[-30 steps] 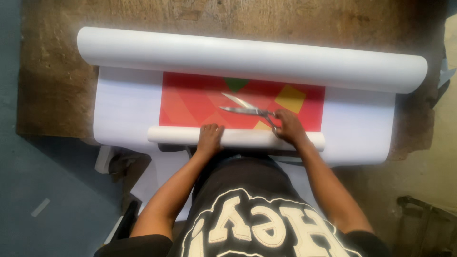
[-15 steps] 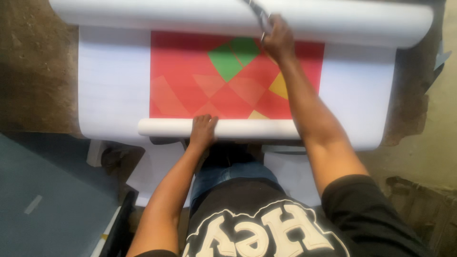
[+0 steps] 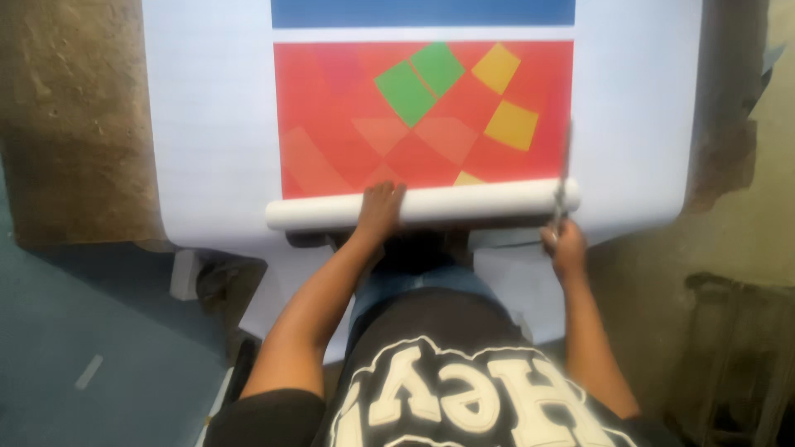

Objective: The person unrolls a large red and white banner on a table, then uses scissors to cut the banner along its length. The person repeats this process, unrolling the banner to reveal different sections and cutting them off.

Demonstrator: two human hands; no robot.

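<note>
**A:** What do you count, left to right?

**B:** One brown worktop (image 3: 74, 124), one big white sheet (image 3: 207, 124) spread over it, and one rolled end (image 3: 464, 204) curled up at the near edge. Printed on the sheet are one red panel (image 3: 331, 99) with two green squares and three yellow ones, and one blue band (image 3: 422, 12) above it.

**A:** And your hands?

**B:** Your left hand (image 3: 379, 209) lies flat on the roll, fingers spread, clamped on nothing. Your right hand (image 3: 566, 248) has its grip closed on one pair of scissors (image 3: 563, 178), blades pointing up along the red panel's right edge.

**A:** Anything in the way?

**B:** The roll covers the panel's bottom edge and crosses under the scissors.
</note>
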